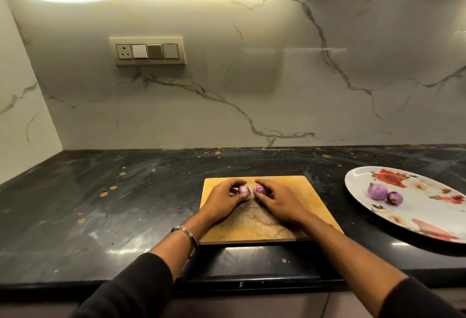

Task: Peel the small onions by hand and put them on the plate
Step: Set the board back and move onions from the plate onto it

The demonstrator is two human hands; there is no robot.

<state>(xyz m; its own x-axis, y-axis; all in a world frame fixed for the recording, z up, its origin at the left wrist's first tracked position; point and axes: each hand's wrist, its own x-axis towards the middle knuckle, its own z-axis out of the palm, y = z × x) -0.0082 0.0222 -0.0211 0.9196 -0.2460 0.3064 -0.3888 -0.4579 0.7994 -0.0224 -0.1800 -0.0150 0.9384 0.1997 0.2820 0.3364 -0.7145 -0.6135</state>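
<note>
Both hands are over the far part of a wooden cutting board (290,191). My left hand (222,199) holds a small pale purple onion (245,191) with curled fingers. My right hand (277,201) holds a second small purple onion (259,189) the same way. The two onions almost touch in the middle. At the right, a white oval plate (428,206) with a red flower print carries two peeled purple onions (377,191), the smaller one (395,198) beside the bigger.
The board lies on a dark marbled countertop (113,204) whose front edge runs along the bottom. A marble backsplash with a switch panel (148,51) rises behind. Bare counter stretches to the left of the board.
</note>
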